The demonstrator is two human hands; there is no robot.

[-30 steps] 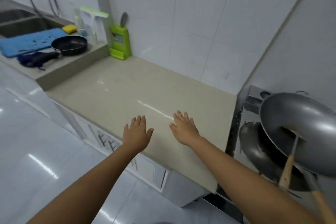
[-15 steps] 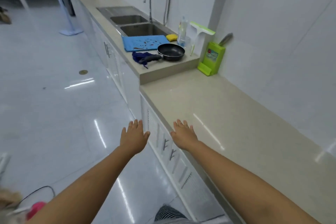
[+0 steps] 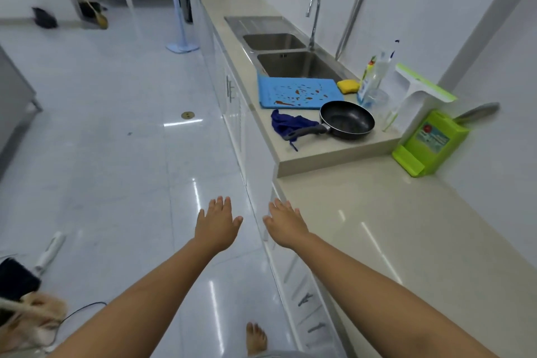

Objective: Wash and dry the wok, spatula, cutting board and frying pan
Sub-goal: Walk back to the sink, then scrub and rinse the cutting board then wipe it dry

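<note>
The left hand [image 3: 218, 222] and the right hand [image 3: 286, 224] were empty, with fingers straight. Washing seemed not yet begun. Far on the raised counter [image 3: 334, 152] lay the flat blue cutting board [image 3: 299, 92], speckled with scraps, beside the steel sink [image 3: 293, 67]; nearer sat the round black frying pan [image 3: 347, 120]. The next move probably required walking there and gripping one.

Scene is evenly, brightly lit from overhead; streaked glare is seen on floor [image 3: 116, 154] and surface [image 3: 392, 227]. Edges are bowed by wide-angle distortion; lower-left corner is blurred.
</note>
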